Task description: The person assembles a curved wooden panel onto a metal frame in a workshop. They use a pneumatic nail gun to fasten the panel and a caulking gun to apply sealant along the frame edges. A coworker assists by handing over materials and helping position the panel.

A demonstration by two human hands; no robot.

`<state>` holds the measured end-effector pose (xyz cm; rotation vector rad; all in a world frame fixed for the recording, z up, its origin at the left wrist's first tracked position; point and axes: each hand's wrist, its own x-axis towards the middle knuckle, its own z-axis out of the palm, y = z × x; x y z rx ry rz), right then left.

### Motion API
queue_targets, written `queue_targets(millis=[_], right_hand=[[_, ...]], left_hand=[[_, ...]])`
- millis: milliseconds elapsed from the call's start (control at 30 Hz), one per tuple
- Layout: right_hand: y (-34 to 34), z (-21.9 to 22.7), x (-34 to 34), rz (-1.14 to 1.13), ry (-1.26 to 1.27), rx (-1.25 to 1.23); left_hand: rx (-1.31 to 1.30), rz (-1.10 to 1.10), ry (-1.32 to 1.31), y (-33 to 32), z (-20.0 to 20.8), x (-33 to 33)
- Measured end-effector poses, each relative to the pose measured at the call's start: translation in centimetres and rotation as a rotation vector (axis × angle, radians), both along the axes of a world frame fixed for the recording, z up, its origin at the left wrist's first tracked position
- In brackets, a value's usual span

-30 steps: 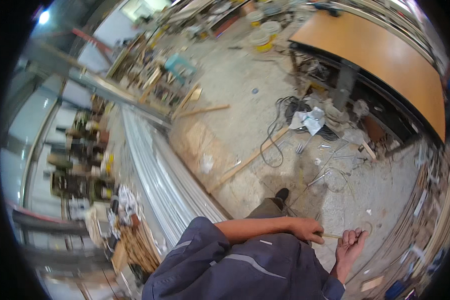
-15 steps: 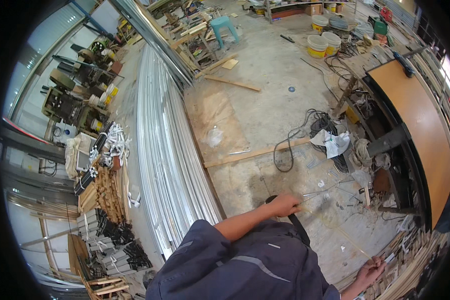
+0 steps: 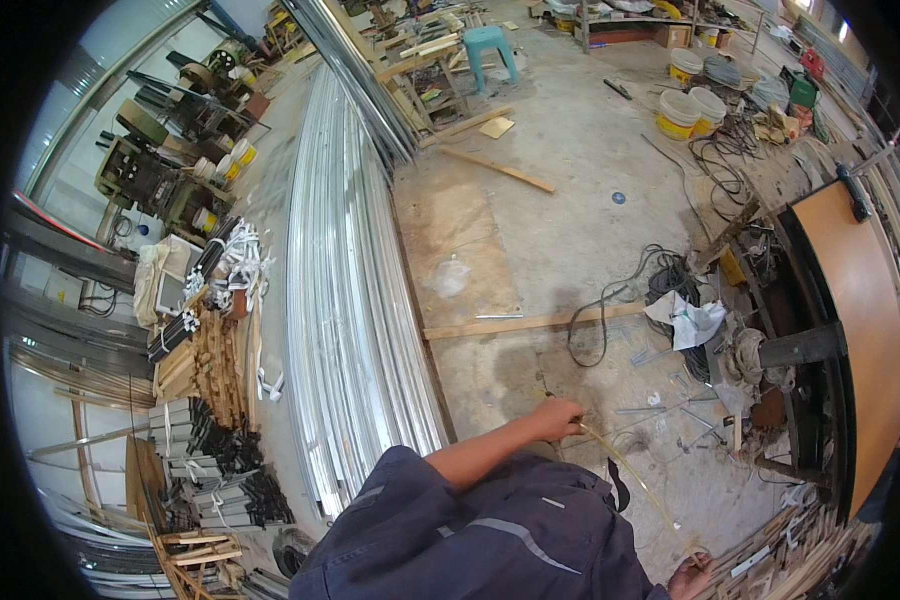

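Observation:
Across the floor in front of me runs a thin yellow strip, a tape measure's blade (image 3: 637,477), stretched slantwise between my hands. My left hand (image 3: 558,418) is closed in a fist around its upper end; whether the case sits inside that fist is hidden. At the lower right, my right hand (image 3: 692,577) has its fingers bent together at the blade's other end, just beside a pile of wooden strips (image 3: 790,550). The blade hangs over the stained concrete, a little bowed. My dark jacket covers the bottom middle.
Long silvery metal profiles (image 3: 345,290) lie in a stack to my left. A wooden batten (image 3: 530,324) crosses the floor ahead. Right of it are a coiled black cable (image 3: 670,275), a white sack (image 3: 692,320) and a bench with an orange-brown board (image 3: 855,300). A turquoise stool (image 3: 490,55) stands farther off.
My right hand has come inward and down toward my body, nearer the left one. The left hand has dropped slightly and stays closed. The whole scene has shifted rightward as my head turned.

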<state>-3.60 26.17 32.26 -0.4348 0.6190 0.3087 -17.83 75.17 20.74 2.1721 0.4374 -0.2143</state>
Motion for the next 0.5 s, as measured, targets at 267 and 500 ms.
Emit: queue_targets(millis=[267, 500], right_hand=[[-9.3, -13.1, 1.2, 0.407, 0.147, -0.369], [-5.1, -19.2, 5.0, 0.521, 0.202, -0.728]], left_hand=[[0.382, 0.243, -0.019, 1.1, -5.3, -13.1], [0.492, 0.716, 0.444, 0.0, -3.2, -31.9]])
